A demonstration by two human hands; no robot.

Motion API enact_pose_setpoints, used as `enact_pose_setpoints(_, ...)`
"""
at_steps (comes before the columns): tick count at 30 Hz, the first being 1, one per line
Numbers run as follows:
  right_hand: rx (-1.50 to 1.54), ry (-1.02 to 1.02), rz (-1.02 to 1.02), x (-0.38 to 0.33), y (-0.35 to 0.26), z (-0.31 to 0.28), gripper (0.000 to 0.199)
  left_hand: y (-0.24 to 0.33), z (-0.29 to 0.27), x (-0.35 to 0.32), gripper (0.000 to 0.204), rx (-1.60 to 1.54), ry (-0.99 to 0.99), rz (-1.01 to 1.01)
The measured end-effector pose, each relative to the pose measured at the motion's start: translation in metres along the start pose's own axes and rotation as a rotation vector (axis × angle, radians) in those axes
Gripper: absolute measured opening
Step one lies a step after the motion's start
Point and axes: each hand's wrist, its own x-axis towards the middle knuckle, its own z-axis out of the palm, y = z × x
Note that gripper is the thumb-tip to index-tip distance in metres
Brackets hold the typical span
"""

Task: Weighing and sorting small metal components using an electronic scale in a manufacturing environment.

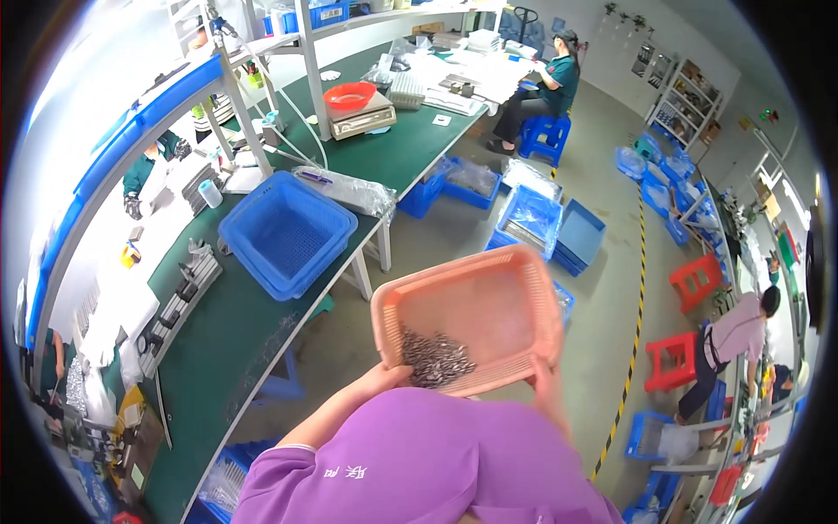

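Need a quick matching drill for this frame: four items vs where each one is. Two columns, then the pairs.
Items:
1. pink basket
2. blue basket
3. red bowl
4. small metal parts

Places:
A. on the scale on the green table
B. held up in both hands, left hand and right hand
C. heaped in the near corner of the pink basket
D. at the green table's edge, empty

Pairs: 1-B, 2-D, 3-A, 4-C

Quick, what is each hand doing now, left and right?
Left hand: closed on the near rim of the pink basket with small metal parts.
Right hand: closed on the same basket's near right edge.
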Motion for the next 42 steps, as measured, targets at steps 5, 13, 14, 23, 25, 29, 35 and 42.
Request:
enact_pose_setpoints(5, 0.119, -0.136, -0.175, 0.126, -0.042, 0.012, 0.043, 0.074, 0.007, 0.097, 0.018, -0.157, -0.003, -0.015)
enact_pose_setpoints(13, -0.197, -0.468, -0.238, 0.368, -0.118, 0.131, 0.046, 0.129, -0.047, 0.228, 0.036, -0.532, 0.446, 0.068)
enact_pose_setpoints(14, -0.145, -0.559, -0.153, 0.393, -0.125, 0.157, 0.048, 0.136, -0.053, 0.238, 0.036, -0.662, 0.495, 0.094)
enact_pose_setpoints(23, -0.274, -0.879, 0.083, 0.515, -0.111, 0.346, 0.047, 0.157, -0.129, 0.284, 0.025, -0.477, 0.854, 0.030)
enact_pose_setpoints(25, -0.366, -0.928, 0.143, 0.527, -0.101, 0.364, 0.046, 0.152, -0.136, 0.300, 0.027, -0.520, 0.926, -0.039)
enact_pose_setpoints(29, -0.417, -1.025, 0.189, 0.558, -0.089, 0.400, 0.050, 0.150, -0.144, 0.317, 0.030, -0.558, 0.965, -0.113)
enact_pose_setpoints(35, -0.556, -1.020, 0.258, 0.571, -0.089, 0.435, 0.054, 0.175, -0.154, 0.330, 0.032, -0.701, 1.003, -0.192)
enact_pose_setpoints(42, -0.453, -1.173, 0.258, 0.586, -0.091, 0.444, 0.063, 0.191, -0.131, 0.340, 0.033, -0.784, 1.103, -0.249)
